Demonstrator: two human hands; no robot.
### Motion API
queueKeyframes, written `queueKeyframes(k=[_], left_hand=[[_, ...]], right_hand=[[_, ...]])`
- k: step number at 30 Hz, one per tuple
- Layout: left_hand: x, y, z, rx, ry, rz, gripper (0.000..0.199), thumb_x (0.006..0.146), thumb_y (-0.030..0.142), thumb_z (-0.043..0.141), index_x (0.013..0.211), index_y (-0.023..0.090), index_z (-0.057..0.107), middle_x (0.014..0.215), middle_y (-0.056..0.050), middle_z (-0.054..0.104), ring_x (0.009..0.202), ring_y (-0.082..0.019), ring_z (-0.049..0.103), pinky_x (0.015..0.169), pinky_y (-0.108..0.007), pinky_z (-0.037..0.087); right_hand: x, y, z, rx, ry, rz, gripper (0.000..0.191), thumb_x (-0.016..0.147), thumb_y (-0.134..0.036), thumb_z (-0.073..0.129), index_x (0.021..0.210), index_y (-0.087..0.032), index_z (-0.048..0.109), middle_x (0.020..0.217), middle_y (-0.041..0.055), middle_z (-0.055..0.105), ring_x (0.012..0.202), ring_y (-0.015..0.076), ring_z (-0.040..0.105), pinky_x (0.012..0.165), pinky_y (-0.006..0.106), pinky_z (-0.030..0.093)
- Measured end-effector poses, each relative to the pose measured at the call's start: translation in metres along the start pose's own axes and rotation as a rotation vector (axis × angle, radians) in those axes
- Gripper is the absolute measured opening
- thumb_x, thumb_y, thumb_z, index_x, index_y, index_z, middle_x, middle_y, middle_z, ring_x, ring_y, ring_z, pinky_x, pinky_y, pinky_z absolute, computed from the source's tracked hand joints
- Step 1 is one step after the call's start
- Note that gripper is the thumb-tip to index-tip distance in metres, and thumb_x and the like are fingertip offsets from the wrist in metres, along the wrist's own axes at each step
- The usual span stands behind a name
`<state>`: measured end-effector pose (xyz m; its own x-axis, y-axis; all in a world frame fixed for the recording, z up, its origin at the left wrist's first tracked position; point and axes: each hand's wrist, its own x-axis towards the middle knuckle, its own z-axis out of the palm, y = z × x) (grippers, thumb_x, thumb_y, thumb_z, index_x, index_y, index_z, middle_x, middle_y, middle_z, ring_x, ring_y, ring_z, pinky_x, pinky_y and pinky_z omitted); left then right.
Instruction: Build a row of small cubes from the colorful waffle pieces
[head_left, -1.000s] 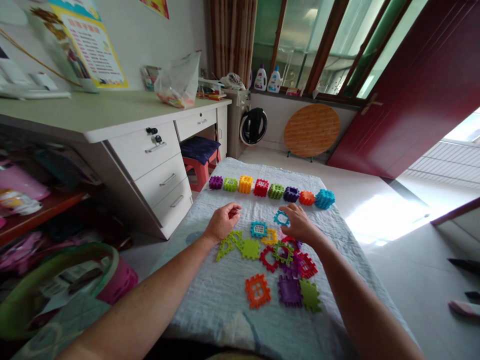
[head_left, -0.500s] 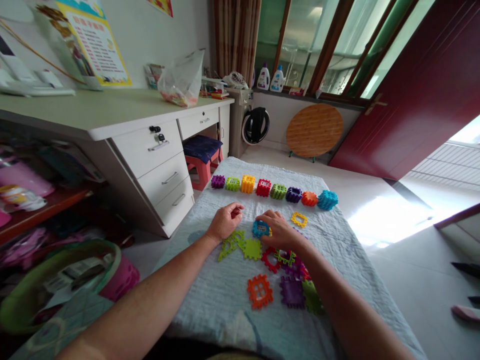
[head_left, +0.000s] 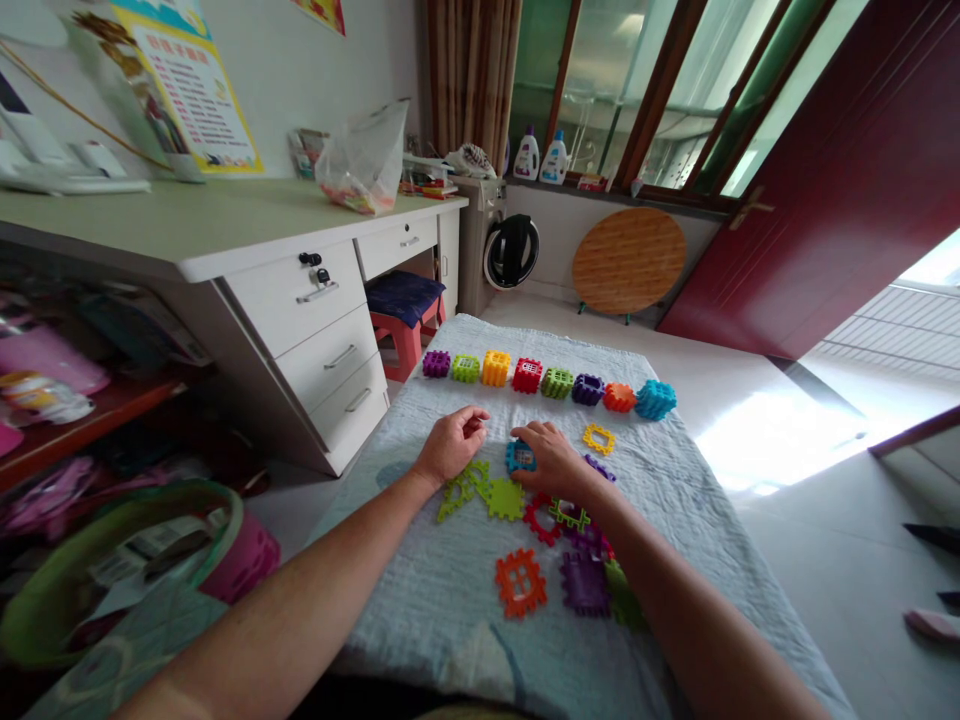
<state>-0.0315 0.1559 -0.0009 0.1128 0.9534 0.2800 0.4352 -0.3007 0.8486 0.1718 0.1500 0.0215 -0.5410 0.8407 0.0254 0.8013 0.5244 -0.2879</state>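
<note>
My right hand (head_left: 553, 458) is over the cloth-covered table, its fingers and thumb closed round a blue interlocking toy building block (head_left: 519, 457) with a windowed face. To its left, my left hand (head_left: 452, 442) hovers low with fingers curled together; nothing shows in it. Below the hands lie a green lattice piece (head_left: 465, 486), a flat green square piece (head_left: 505, 498), a red frame piece (head_left: 542, 520) and a green frame piece (head_left: 570, 514). Closer to me are an orange windowed piece (head_left: 520, 583) and a purple square (head_left: 586, 583). My right forearm partly covers several pieces.
A row of assembled blocks runs along the far side, from a purple block (head_left: 436, 363) to a blue one (head_left: 655, 399). A yellow frame piece (head_left: 598, 438) lies beyond my right hand. Left stands a desk (head_left: 322, 300); a stool (head_left: 405, 305) is under it.
My right hand has shifted very slightly, with the blue block still in it; a purple piece by its wrist shows more. My left hand has hardly moved.
</note>
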Motion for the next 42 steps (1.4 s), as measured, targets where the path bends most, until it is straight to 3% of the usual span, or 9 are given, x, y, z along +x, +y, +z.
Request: queueKeyframes(k=[14,19,25,33,39,42], left_hand=[[0.002,-0.007,0.002,-0.001,-0.013,0.015,0.025,0.078,0.024,0.054,0.099,0.015,0.063,0.082,-0.004,0.068,0.076,-0.016,0.064,0.073,-0.026,0.051],[0.002,-0.006,0.002,-0.019,-0.028,-0.021,0.026,0.078,0.027,0.055,0.1,0.015,0.063,0.081,-0.004,0.067,0.076,-0.016,0.064,0.073,-0.027,0.051],[0.003,-0.009,0.003,-0.013,-0.038,-0.038,0.028,0.078,0.03,0.056,0.101,0.015,0.062,0.083,-0.004,0.068,0.078,-0.017,0.064,0.075,-0.028,0.051],[0.003,-0.01,0.003,-0.035,-0.052,-0.062,0.029,0.078,0.032,0.056,0.101,0.016,0.061,0.085,-0.004,0.068,0.079,-0.018,0.065,0.075,-0.029,0.051],[0.002,-0.007,0.002,-0.048,-0.06,-0.095,0.03,0.078,0.033,0.056,0.102,0.016,0.061,0.085,-0.004,0.068,0.079,-0.018,0.064,0.075,-0.029,0.051],[0.003,-0.006,0.002,-0.043,-0.066,-0.103,0.031,0.078,0.034,0.056,0.102,0.016,0.061,0.084,-0.004,0.068,0.079,-0.018,0.065,0.075,-0.03,0.051]], right_hand=[[0.004,-0.009,-0.011,-0.187,-0.074,0.042,0.057,0.063,-0.046,0.068,0.112,-0.018,0.058,0.108,0.0122,0.055,0.101,0.0289,0.046,0.083,0.039,0.037],[0.01,-0.015,-0.014,-0.257,-0.096,0.043,0.046,0.063,-0.044,0.065,0.1,-0.016,0.061,0.101,0.0128,0.057,0.096,0.0291,0.048,0.079,0.038,0.038],[0.005,-0.003,-0.026,-0.173,-0.023,0.02,0.047,0.064,-0.039,0.065,0.105,-0.018,0.06,0.102,0.01,0.056,0.098,0.0266,0.047,0.082,0.036,0.036],[-0.021,0.06,-0.068,-0.117,0.136,0.164,0.049,0.064,-0.032,0.064,0.111,-0.019,0.059,0.104,0.0091,0.055,0.097,0.0256,0.047,0.084,0.038,0.037],[-0.036,0.152,-0.13,-0.139,0.444,0.292,0.048,0.067,-0.039,0.064,0.111,-0.021,0.059,0.105,0.0105,0.056,0.096,0.0265,0.049,0.084,0.041,0.04],[-0.038,0.198,-0.154,-0.179,0.422,0.395,0.048,0.067,-0.041,0.064,0.109,-0.017,0.061,0.102,0.0128,0.057,0.095,0.0263,0.05,0.086,0.041,0.039]])
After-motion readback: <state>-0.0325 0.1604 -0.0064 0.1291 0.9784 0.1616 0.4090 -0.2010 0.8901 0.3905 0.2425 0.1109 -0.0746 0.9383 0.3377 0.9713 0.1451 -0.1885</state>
